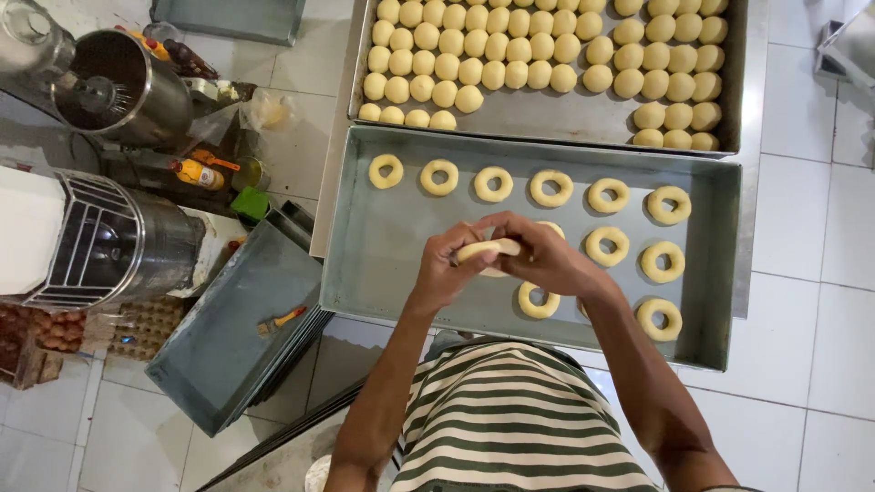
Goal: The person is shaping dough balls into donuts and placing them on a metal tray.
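Note:
Both my hands meet over the near metal tray (383, 264). My left hand (447, 269) and my right hand (542, 260) together pinch a pale piece of dough (488, 250) between their fingers. Several ring-shaped dough pieces lie on this tray: a row along the far side (494, 183) and more at the right (661, 261). One ring (538, 301) lies just under my right wrist. The far tray (547, 118) carries several rows of round dough balls (474, 55).
A stack of empty metal trays (228, 337) with a small brush (278, 321) sits at my left on the floor. Further left stand a mixer with a wire guard (100, 241), a steel bowl (118, 87), bottles (196, 173) and egg cartons (55, 328). White floor tiles lie at right.

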